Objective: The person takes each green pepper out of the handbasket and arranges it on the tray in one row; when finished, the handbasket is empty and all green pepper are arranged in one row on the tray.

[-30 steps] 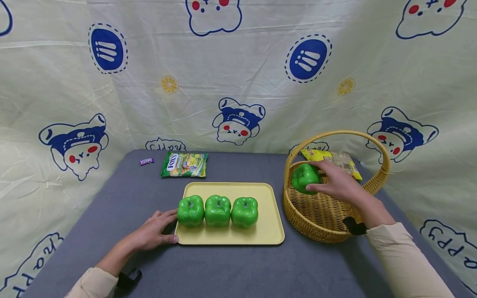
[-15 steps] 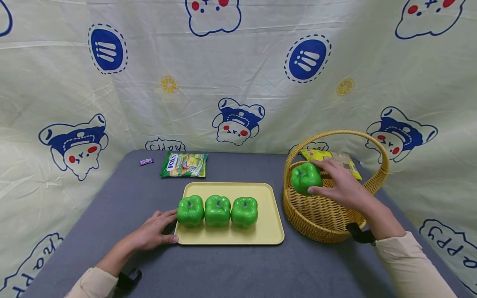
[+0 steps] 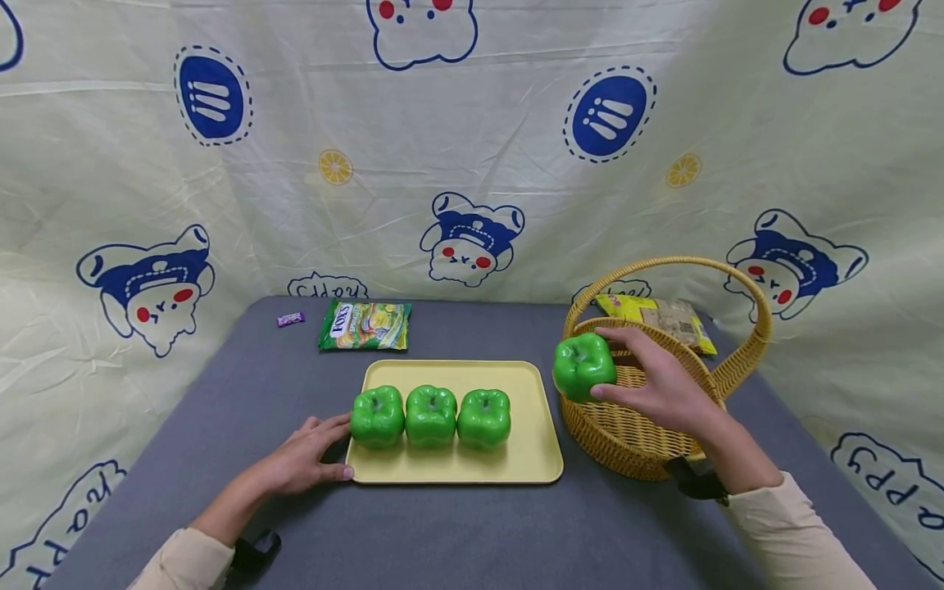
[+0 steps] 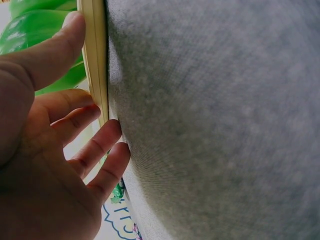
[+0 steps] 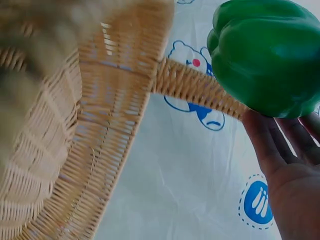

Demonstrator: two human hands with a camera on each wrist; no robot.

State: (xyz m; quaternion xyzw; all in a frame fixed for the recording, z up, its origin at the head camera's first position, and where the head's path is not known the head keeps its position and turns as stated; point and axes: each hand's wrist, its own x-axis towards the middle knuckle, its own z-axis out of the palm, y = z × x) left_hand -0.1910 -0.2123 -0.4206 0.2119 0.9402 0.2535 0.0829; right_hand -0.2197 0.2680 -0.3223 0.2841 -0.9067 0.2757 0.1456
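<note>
In the head view my right hand (image 3: 664, 385) grips a green bell pepper (image 3: 583, 366) by its side, thumb in front and fingers behind. The pepper is above the left rim of a woven basket (image 3: 608, 451), under its arched handle. A pale yellow tray (image 3: 536, 422) lies left of the basket, with three green bell peppers (image 3: 431, 416) in a row on it. At the tray's left edge rests my left hand (image 3: 310, 459), its fingers loosely extended and touching the rim. The right wrist view shows the held bell pepper (image 5: 270, 60) close up.
A green snack packet (image 3: 365, 326) and a small purple-wrapped candy (image 3: 291, 319) lie at the back left of the grey table (image 3: 457, 533). Behind the basket is a yellow packet (image 3: 682, 324). A printed cloth (image 3: 472, 147) hangs behind.
My right hand has lifted the bell pepper from inside the basket and moved it left, over the rim. The left hand, tray and three peppers have stayed put.
</note>
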